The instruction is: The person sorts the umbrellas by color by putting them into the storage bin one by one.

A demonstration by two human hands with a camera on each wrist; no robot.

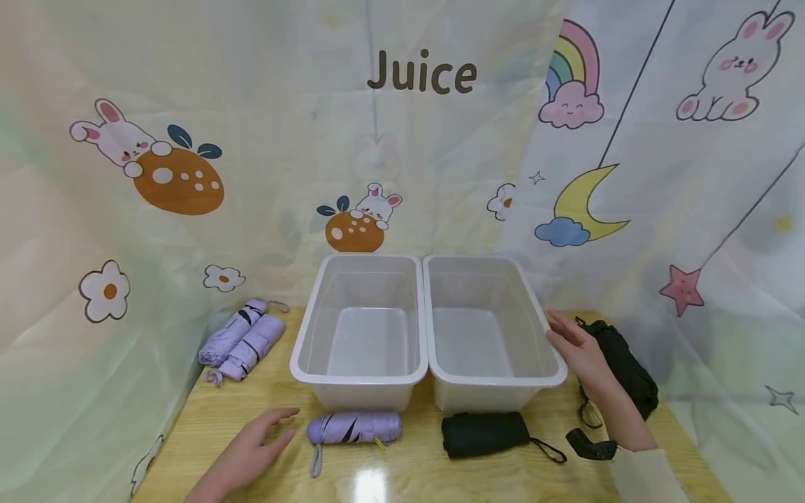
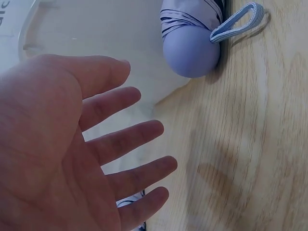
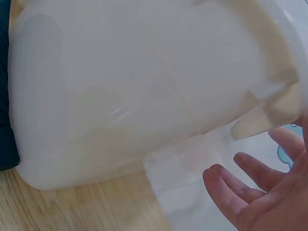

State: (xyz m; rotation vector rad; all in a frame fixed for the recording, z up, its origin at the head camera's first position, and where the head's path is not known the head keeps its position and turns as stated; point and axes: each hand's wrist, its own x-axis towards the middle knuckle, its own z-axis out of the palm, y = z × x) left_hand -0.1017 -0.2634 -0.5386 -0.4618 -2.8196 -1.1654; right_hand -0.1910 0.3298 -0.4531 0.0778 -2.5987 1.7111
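Your left hand (image 1: 248, 450), fingers extended and slightly spread, was just beside the rounded end of a lilac folded umbrella (image 1: 358, 427), which lay on the wooden table (image 1: 302, 482) in front of the left bin (image 1: 358, 379). Your right hand (image 1: 585, 356) was at the outer side of the right bin (image 1: 499, 382), fingers loosely extended and partly apart; I could not tell whether they touched its rim. A black folded umbrella (image 1: 484, 434) lay before that bin, its strap towards your right.
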